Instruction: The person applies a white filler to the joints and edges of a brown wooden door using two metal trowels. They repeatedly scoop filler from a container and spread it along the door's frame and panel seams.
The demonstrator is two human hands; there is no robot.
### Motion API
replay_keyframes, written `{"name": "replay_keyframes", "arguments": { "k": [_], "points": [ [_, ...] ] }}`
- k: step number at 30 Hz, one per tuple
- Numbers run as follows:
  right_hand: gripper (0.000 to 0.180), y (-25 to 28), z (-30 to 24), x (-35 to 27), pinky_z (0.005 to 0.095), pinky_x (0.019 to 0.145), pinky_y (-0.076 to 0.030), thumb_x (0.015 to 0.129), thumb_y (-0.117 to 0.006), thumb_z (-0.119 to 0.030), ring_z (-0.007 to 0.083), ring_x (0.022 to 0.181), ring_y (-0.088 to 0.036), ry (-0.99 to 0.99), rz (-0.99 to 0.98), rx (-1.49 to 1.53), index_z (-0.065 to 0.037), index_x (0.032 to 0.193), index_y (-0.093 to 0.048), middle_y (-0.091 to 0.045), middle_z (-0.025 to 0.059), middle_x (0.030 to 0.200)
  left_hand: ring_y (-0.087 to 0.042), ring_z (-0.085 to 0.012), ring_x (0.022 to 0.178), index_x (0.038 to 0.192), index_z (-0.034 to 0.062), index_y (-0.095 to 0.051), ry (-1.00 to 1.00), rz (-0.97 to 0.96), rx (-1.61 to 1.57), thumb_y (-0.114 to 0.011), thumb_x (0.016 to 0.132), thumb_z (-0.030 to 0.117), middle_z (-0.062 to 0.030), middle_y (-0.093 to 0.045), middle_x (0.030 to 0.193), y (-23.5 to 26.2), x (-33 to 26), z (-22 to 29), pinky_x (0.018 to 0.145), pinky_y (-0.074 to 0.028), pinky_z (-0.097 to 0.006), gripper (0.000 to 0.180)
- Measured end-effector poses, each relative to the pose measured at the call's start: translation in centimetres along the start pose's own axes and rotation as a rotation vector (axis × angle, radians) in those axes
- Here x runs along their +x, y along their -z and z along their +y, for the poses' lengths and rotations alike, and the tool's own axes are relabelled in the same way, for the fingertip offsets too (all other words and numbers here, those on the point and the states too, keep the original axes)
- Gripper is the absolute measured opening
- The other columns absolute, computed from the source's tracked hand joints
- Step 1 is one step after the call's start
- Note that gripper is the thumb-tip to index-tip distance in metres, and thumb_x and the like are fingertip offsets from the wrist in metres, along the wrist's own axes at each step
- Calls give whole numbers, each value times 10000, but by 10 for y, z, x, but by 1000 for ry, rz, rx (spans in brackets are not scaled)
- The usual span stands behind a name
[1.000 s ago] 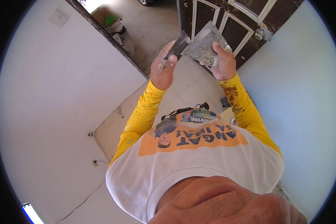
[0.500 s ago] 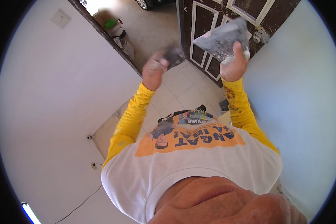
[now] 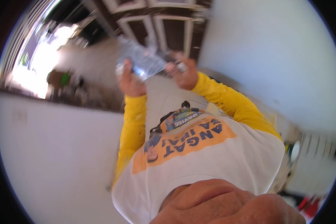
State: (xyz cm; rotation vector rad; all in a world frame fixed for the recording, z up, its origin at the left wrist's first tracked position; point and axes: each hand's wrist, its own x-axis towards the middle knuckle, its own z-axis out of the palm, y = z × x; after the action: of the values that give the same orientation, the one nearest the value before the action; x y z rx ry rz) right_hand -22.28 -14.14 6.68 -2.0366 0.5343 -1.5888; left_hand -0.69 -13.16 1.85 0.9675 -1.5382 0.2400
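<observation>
Grey flat tool (image 3: 143,61) held between left hand (image 3: 130,80) and right hand (image 3: 183,72).

A dark brown panelled door (image 3: 168,33) with pale trim stands ahead — pale walls (image 3: 272,56) either side. A tiled floor (image 3: 164,100) lies below. To the left, a bright doorway (image 3: 37,67) — a blurred green object (image 3: 64,79) beside it.
</observation>
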Motion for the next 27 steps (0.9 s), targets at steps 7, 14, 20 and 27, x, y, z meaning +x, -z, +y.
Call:
{"name": "replay_keyframes", "arguments": {
  "k": [7, 14, 20, 27],
  "points": [
    [342, 87, -1, -10, 411, 773, -532, 909, -618, -230, 346, 885, -655, -362, -629, -588, -31, 1185, -590, -669, 178, 1031, -579, -297, 1127, 1292, -27, -504, 250, -95, -826, -606, 922, 205, -222, -556, 1267, -80, 48, -22, 967, -464, -411, 449],
    [407, 136, 18, -14, 322, 849, -493, 855, -717, -346, 141, 928, -628, -703, 412, 232, -19, 1092, -662, -697, 33, 982, -627, -170, 551, 1150, 39, -602, 754, -988, -1190, -541, 965, 288, -134, -694, 927, -205, 34, -122, 403, -488, -281, 316],
    [339, 110, -10, -55, 303, 678, -545, 897, -627, -260, 150, 794, -688, -949, 594, 357, 0, 1112, -656, -709, 74, 993, -661, -290, 887, 1237, 23, -568, 859, -692, -1505, -510, 979, 231, -151, -669, 1108, -184, 121, -39, 753, -546, -405, 337],
    [228, -2, -8, 37, 257, 389, -462, 901, -598, -128, 171, 697, -687, -738, 953, 910, -49, 1115, -598, -688, 70, 905, -597, -301, 1010, 1187, -34, -570, -11, -480, -1193, -538, 959, 142, -173, -625, 1129, -167, 139, -84, 873, -466, -356, 290]
  ]
}}
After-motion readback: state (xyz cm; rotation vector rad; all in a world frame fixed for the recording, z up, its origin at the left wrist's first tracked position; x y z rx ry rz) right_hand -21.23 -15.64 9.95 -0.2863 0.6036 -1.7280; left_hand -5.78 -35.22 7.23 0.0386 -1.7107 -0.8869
